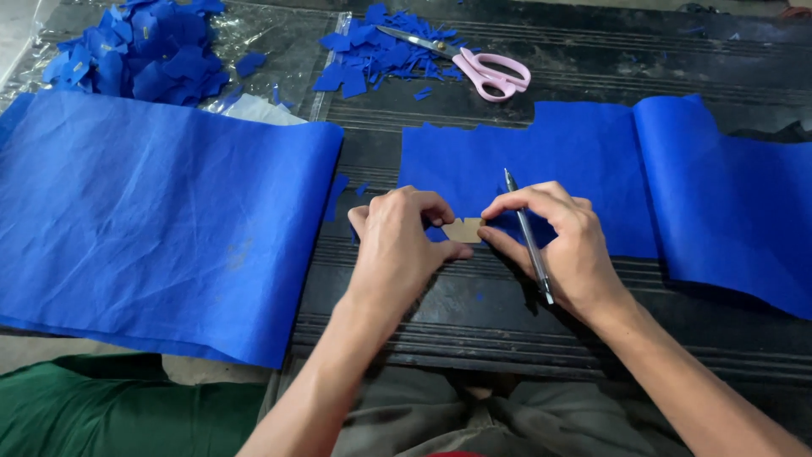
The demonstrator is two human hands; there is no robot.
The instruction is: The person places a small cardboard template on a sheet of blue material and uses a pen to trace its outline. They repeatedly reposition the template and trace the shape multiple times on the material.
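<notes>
Head view shows us a small tan cardboard piece (463,229) lying on the lower edge of a blue fabric sheet (524,169), just below the picture's middle. Our left hand (399,241) sits at 9 o'clock of the piece, fingers curled and thumb pressing its left end flat. Our right hand (558,245) sits at 3 o'clock of it, fingertips touching its right end while the fingers close around a grey pen (526,233); the pen runs through that hand with one end pointing toward 12 o'clock and the other toward 5 o'clock.

That sheet lies flat on the dark ridged counter (474,313) and folds over at 3 o'clock into a rolled fold of blue fabric (727,195). At 9 o'clock, well apart from the hands, a wider blue fabric sheet (161,220) hangs over the counter's near edge. At 12 o'clock pink-handled scissors (474,63) rest on a scatter of blue scraps (364,46). At 11 o'clock a larger heap of blue cut pieces (144,46) lies on clear plastic film (254,34). At 7 o'clock we see a green cloth (101,406).
</notes>
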